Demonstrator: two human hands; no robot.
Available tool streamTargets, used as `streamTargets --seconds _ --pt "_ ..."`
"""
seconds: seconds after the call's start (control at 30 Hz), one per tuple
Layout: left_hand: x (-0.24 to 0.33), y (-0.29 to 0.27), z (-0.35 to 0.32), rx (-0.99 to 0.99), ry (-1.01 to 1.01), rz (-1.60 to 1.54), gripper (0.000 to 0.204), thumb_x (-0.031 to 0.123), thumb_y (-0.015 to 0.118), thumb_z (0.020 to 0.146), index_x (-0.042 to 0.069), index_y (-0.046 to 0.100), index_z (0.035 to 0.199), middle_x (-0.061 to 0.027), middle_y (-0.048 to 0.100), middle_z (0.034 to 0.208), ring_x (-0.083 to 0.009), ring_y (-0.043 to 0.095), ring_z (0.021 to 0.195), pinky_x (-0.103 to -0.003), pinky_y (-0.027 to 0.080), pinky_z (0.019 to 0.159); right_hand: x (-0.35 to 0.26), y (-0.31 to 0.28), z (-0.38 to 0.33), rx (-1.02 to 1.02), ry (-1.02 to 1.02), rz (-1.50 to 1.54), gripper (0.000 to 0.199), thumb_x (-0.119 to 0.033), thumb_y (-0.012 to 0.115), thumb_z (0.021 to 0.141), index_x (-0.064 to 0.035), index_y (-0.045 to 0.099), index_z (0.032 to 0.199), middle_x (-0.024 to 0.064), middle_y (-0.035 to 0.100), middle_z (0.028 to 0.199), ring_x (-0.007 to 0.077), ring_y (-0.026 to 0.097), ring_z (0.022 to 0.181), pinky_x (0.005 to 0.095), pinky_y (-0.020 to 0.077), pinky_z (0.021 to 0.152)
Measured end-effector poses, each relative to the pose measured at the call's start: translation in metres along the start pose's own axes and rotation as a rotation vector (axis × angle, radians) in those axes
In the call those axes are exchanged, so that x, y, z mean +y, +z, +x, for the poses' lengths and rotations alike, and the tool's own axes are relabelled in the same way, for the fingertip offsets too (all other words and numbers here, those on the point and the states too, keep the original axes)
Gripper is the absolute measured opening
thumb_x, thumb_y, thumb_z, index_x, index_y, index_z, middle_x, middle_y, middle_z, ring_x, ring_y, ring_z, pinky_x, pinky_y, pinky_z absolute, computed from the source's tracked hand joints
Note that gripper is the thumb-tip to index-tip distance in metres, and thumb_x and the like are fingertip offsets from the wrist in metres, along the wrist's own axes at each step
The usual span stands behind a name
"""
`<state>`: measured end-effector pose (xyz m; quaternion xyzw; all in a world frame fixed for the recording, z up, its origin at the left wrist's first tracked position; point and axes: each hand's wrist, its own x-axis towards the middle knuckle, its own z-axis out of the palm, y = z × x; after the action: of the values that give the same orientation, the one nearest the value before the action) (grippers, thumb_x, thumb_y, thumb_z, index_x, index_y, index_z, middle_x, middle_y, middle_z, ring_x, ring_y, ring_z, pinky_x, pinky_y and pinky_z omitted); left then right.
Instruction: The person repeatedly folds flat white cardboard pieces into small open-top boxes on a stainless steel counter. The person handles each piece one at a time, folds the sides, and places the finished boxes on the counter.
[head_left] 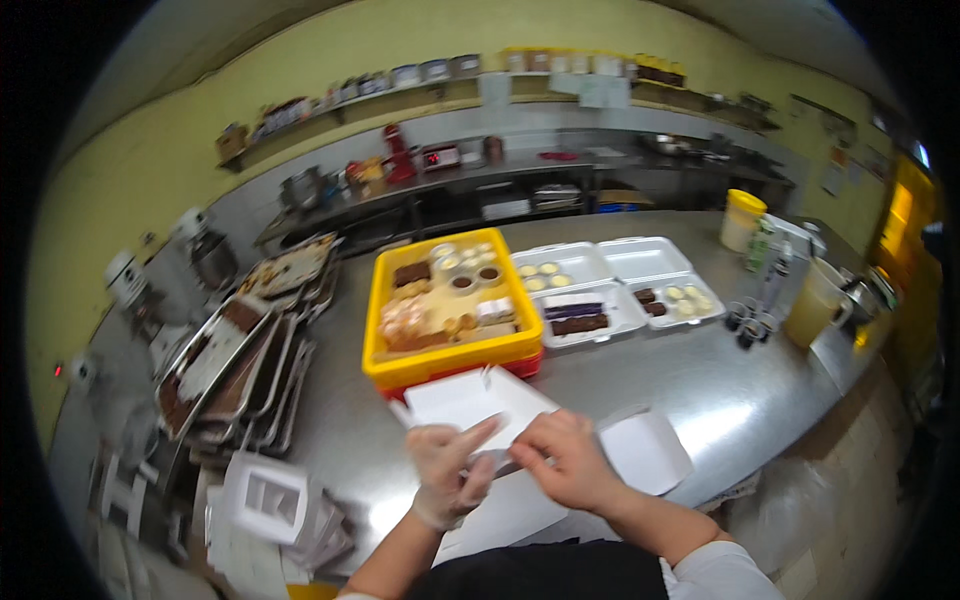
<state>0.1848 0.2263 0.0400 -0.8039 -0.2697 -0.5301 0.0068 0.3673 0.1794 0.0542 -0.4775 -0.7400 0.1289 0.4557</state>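
A white cardboard box (465, 395) stands partly folded in front of me, at the near edge of the steel table. My left hand (445, 470), in a clear plastic glove, is at the box's near side with its index finger and thumb apart. Bare and bent at the fingers, my right hand (568, 462) pinches the box's near right edge. White card (515, 505) lies flat below my hands, and another white card piece (645, 452) is to the right. Just beyond the box, a yellow crate (372, 335) holds pastries and small cups, stacked on red.
Foam containers (645, 258) with sweets lie open beyond the crate's right side. A pitcher (815, 305), small dark cups (748, 330) and a yellow-lidded tub (742, 220) stand farther right. Baking trays (215, 355) are piled at left, above windowed boxes (275, 505).
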Motion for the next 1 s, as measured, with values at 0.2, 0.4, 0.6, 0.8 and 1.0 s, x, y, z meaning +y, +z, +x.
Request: streamTargets --seconds 0.2,0.4,0.6,0.8,1.0 --pt "0.002 -0.004 0.007 -0.131 0.181 0.115 0.051 0.023 0.062 0.073 0.023 0.063 0.124 0.0037 0.044 0.08 -0.0145 0.042 0.08 -0.033 0.033 0.073 -0.008 -0.003 0.009 0.015 -0.156 -0.194 0.007 -0.019 0.065 0.08 -0.0128 0.064 0.078 -0.0007 0.056 0.079 0.0204 0.051 0.086 0.0426 0.028 0.084" --pt "-0.003 -0.004 -0.001 -0.17 0.06 0.097 0.058 0.038 0.056 0.083 0.016 0.05 0.136 -0.0033 0.051 0.106 -0.0205 0.047 0.101 -0.036 0.035 0.087 -0.009 0.003 0.005 0.083 -0.171 -0.136 0.004 -0.013 0.063 0.081 -0.0115 0.065 0.078 0.0008 0.056 0.079 0.0199 0.052 0.087 0.0428 0.0281 0.091" --pt "-0.04 0.003 -0.016 0.601 -0.378 -0.305 0.064 0.049 0.027 0.1 0.005 0.023 0.146 -0.015 0.026 0.151 -0.0247 0.023 0.141 -0.041 0.01 0.116 0.015 -0.014 -0.006 0.317 0.106 0.636 0.011 -0.012 0.055 0.089 -0.0057 0.059 0.083 0.0023 0.055 0.079 0.0145 0.051 0.076 0.0278 0.0375 0.074" --pt "-0.047 0.013 -0.036 0.183 -0.777 -1.124 0.06 0.043 0.036 0.1 0.004 0.028 0.144 -0.0086 0.033 0.148 -0.023 0.029 0.137 -0.035 0.017 0.115 0.038 0.001 -0.005 0.357 0.218 1.296 0.024 -0.023 0.041 0.094 -0.0033 0.056 0.093 0.0067 0.06 0.089 0.0149 0.056 0.085 0.0282 0.0433 0.081" --pt "-0.049 -0.011 -0.028 -0.254 -0.788 -0.905 0.028 0.032 0.052 0.097 0.007 0.057 0.108 0.0016 0.054 0.09 -0.0115 0.05 0.08 -0.026 0.042 0.072 0.066 -0.002 -0.007 0.485 0.518 1.369 0.022 -0.019 0.042 0.097 -0.0037 0.056 0.101 0.0062 0.062 0.096 0.0148 0.057 0.095 0.029 0.0431 0.086"
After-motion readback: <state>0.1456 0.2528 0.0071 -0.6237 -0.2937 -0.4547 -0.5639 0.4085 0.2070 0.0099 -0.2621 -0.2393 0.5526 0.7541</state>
